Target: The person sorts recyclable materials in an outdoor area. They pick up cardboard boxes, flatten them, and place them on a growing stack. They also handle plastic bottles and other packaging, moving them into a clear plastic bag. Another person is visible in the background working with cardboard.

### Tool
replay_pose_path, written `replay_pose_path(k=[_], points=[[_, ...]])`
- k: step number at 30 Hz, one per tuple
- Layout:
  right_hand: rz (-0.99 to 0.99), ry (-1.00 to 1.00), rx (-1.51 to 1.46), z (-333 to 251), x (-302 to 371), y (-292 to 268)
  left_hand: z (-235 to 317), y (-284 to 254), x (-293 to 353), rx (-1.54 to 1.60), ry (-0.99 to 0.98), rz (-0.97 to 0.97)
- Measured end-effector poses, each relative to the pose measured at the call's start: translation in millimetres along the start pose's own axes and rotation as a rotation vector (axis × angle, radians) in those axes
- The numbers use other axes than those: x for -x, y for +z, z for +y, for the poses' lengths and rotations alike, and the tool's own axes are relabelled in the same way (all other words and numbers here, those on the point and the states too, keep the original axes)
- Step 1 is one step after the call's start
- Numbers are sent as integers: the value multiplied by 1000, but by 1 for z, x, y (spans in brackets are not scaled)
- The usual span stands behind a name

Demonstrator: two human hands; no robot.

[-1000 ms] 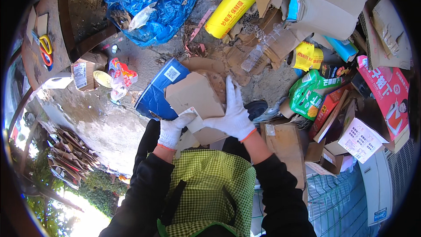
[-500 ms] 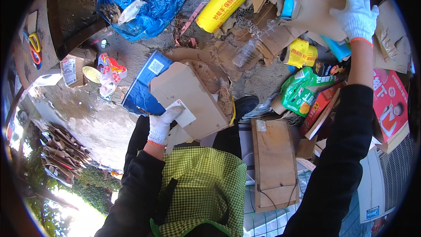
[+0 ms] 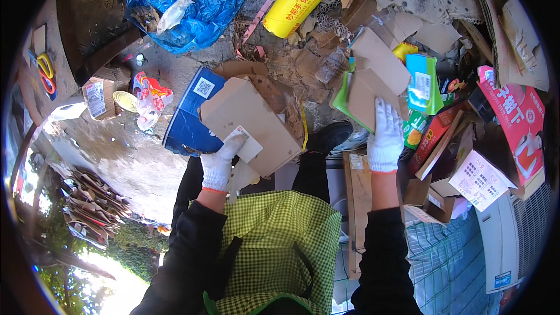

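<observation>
Both hands wear white gloves with orange cuffs. My left hand [image 3: 220,162] grips a stack of flattened cardboard [image 3: 254,119] over my lap, with a small white card [image 3: 251,150] against its thumb. A blue printed cardboard piece [image 3: 195,105] juts out at the stack's left side. To the right, my right hand [image 3: 385,137] holds an unfolded carton [image 3: 373,94], its fingers laid over the plain brown inside and its thumb hidden. Green edging shows on the carton's left, and a teal-and-green printed panel [image 3: 421,81] is just beyond the fingers.
Blue plastic sheeting [image 3: 186,17] and a yellow tube [image 3: 297,1] lie at the back. Mixed cartons, including a red box [image 3: 516,119], crowd the right side. Scissors [image 3: 45,73] rest far left. A checked apron [image 3: 271,239] covers my lap; a long brown box [image 3: 359,198] stands beside it.
My right hand has come from the far upper right down toward the middle, bringing the unfolded carton with it. My left hand has stayed on the cardboard stack, nearly in place.
</observation>
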State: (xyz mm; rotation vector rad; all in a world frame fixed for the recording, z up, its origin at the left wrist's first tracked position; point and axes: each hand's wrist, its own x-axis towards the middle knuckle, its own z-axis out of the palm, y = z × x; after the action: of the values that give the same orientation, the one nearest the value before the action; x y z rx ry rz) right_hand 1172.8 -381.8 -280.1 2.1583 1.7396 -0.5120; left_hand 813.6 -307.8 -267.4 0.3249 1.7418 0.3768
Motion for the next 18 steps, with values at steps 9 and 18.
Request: replay_pose_path(k=[9, 18], points=[[93, -32, -460, -83, 68, -60, -12, 7, 3, -42, -7, 11], [136, 575, -1362, -61, -5, 104, -20, -5, 0, -57, 13, 78]])
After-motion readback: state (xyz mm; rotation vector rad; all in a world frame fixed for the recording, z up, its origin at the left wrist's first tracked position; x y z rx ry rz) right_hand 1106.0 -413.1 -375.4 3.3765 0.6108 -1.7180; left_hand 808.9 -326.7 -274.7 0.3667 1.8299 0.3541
